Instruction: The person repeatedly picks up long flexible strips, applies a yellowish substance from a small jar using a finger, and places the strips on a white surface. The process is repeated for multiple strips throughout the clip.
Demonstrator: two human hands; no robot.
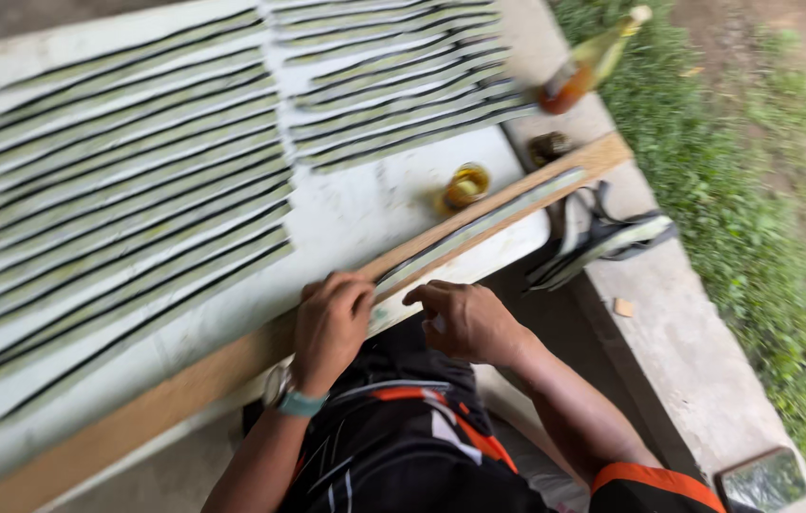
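Your left hand point(330, 326) presses curled fingers onto the wooden plank point(184, 385); your right hand point(464, 320), at three o'clock, pinches the green strip point(479, 228).

Outdoor craft workspace, strips point(127, 180) drying on table point(355, 214), grass point(754, 142) alongside

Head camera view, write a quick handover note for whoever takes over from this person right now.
Left hand: pressed down on the near end of a green strip that lies along the wooden plank; watch on that wrist.
Right hand: beside it at the strip's end, fingers curled at its edge; a grip cannot be confirmed through the blur.
Done: many similar strips laid out in rows on the white sheet, a big group at left and a smaller one at upper right.
Left: the one strip on the plank.
Nearby: small jar, bottle of amber liquid.
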